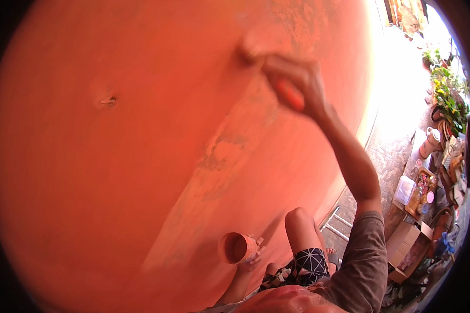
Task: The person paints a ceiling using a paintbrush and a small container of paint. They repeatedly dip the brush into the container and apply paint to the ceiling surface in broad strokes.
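My right hand is raised, closed round the orange handle of a paintbrush; its blurred head is at the orange wall. Below it runs a paler, patchy band across the wall. Low in the view, my left hand grips a small orange pot with darker paint inside, held near the wall.
A hole with a small fitting is in the wall. To the right are a patterned floor, a metal rail, plants, a plastic container, a cardboard box and assorted clutter. My bent leg shows below.
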Action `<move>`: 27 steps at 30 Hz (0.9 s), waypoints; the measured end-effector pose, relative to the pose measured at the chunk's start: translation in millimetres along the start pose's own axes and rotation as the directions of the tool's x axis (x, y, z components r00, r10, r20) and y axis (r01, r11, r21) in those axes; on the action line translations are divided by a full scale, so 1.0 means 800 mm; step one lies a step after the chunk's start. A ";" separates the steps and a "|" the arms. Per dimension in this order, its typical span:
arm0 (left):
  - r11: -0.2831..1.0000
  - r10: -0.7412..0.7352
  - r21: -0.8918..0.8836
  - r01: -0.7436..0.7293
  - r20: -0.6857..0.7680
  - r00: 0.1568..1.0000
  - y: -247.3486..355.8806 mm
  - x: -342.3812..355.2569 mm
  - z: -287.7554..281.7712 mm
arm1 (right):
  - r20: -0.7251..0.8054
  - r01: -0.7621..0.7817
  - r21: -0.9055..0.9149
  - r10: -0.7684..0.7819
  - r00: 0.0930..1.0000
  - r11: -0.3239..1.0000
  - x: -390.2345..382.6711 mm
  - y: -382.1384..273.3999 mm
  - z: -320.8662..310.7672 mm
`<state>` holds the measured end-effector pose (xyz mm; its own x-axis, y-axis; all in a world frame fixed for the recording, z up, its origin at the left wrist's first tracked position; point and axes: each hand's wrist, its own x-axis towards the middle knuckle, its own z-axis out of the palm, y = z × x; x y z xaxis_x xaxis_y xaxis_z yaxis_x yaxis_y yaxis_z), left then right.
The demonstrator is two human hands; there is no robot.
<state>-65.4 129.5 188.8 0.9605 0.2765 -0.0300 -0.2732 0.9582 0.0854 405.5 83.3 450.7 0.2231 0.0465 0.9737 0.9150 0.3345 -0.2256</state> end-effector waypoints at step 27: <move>0.997 -0.064 -0.039 0.064 0.002 0.998 -0.004 -0.001 0.007 | 0.268 -0.169 0.676 -0.025 0.963 0.717 -0.055 -0.084 0.031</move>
<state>-64.7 126.1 194.1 0.9762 0.2143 -0.0333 -0.2128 0.9761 0.0444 326.1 82.0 423.4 0.1018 0.2882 0.9521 0.3915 0.8683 -0.3047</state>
